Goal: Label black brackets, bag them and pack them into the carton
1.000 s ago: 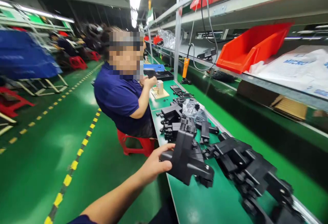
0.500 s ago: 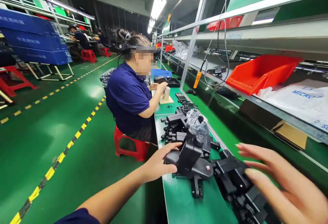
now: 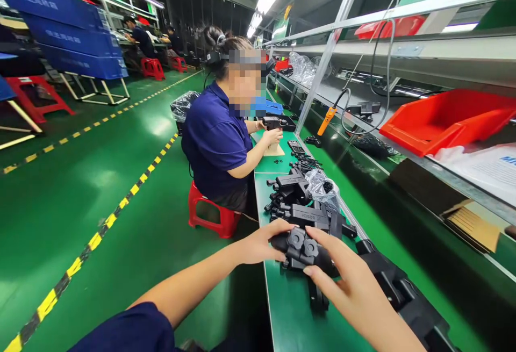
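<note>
A black plastic device with two ridged knobs point(image 3: 303, 244) is held over the near part of the green bench, its knobs facing up toward me. My left hand point(image 3: 264, 245) grips its left end between thumb and fingers. Around its right side, close to the knobs, my right hand point(image 3: 346, 271) has thumb and fingers closed. A black leg-like part point(image 3: 318, 295) points down below the device. Just beyond lie similar black plastic assemblies point(image 3: 308, 215), one bearing white lettering. More black assemblies point(image 3: 403, 287) lie to the right, partly behind my right forearm.
A co-worker point(image 3: 220, 137) sits on a red stool point(image 3: 213, 212) at the bench's left side, handling a black part point(image 3: 273, 122). A clear plastic bag point(image 3: 324, 188) rests beyond the assemblies. An orange handheld tool point(image 3: 326, 121) hangs by the shelf, which carries a red bin point(image 3: 439, 121).
My right hand has moved left from the assemblies on the right onto the device. The device has tipped so its knobs face me. The co-worker's hands now hold a black part.
</note>
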